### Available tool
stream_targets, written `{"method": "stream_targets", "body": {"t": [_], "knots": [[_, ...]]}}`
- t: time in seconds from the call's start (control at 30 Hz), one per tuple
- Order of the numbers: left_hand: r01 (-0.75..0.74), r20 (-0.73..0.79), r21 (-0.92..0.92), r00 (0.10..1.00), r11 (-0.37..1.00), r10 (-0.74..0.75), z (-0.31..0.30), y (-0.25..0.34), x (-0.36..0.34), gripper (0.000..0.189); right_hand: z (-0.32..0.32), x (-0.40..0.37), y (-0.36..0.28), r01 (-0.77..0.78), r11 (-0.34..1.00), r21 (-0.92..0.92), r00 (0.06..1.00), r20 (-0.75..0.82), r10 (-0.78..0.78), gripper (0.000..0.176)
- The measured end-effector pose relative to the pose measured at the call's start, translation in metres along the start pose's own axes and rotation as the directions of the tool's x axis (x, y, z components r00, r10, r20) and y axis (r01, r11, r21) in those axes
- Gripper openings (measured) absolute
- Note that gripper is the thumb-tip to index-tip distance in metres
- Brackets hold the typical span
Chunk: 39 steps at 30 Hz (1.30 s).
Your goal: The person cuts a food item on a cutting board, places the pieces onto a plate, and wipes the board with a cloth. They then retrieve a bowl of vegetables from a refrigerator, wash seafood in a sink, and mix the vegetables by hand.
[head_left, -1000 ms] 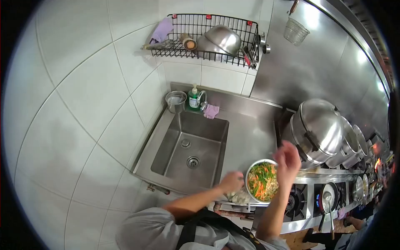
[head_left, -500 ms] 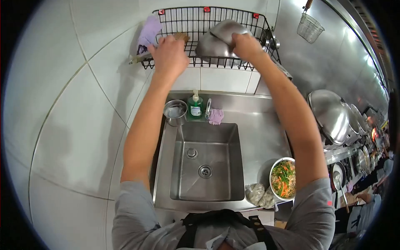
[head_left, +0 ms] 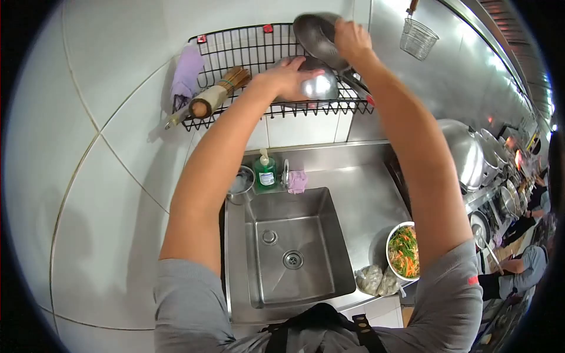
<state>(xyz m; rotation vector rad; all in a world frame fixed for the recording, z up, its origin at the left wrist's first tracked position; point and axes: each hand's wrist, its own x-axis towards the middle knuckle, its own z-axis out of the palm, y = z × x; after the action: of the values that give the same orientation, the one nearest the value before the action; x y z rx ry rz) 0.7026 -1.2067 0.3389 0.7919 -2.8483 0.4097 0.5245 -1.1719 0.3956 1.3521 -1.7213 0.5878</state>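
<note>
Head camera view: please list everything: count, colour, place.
rack: one, black, wall
upper bowl: one, silver, above rack
lower bowl: one, silver, in rack
brush: one, tan, rack
cloths: two, purple, rack end and tap
soap bottle: one, green, behind sink
cup: one, silver, beside soap bottle
vegetables: one bowlful, green-orange, counter
bags: count unclear, clear, beside vegetables
strainer: one, silver, upper right
pots: several, silver, right
people: several, far right
left hand: one, at lower bowl
right hand: one, on upper bowl

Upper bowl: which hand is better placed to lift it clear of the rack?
Likely right: the right hand has its grip on the upper bowl, while the left hand is spread over the lower bowl.
</note>
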Motion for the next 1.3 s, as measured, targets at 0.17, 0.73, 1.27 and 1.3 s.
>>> {"method": "stream_targets", "body": {"t": [0.17,0.73,1.27,1.3], "knots": [[-0.106,-0.089,0.208,0.988,0.972,0.127,0.013,-0.007,0.008,0.113,-0.03,0.03,0.063,-0.149,0.96,0.236,0.98,-0.091,0.174,0.019],[-0.098,-0.579,0.213,0.789,0.972,0.207,-0.009,-0.065,0.031,0.069,-0.131,-0.027,0.1,-0.351,0.651,0.673,0.912,0.087,0.401,0.019],[0.479,-0.294,-0.698,0.487,0.532,-0.823,0.07,0.137,-0.278,0.05,-0.008,-0.058,-0.065,0.446,0.883,0.145,0.892,0.002,-0.451,0.023],[0.518,-0.122,-0.711,0.576,0.476,-0.808,0.127,0.152,-0.275,0.047,0.014,-0.061,-0.073,0.406,0.896,0.18,0.914,-0.065,-0.401,0.049]]}}
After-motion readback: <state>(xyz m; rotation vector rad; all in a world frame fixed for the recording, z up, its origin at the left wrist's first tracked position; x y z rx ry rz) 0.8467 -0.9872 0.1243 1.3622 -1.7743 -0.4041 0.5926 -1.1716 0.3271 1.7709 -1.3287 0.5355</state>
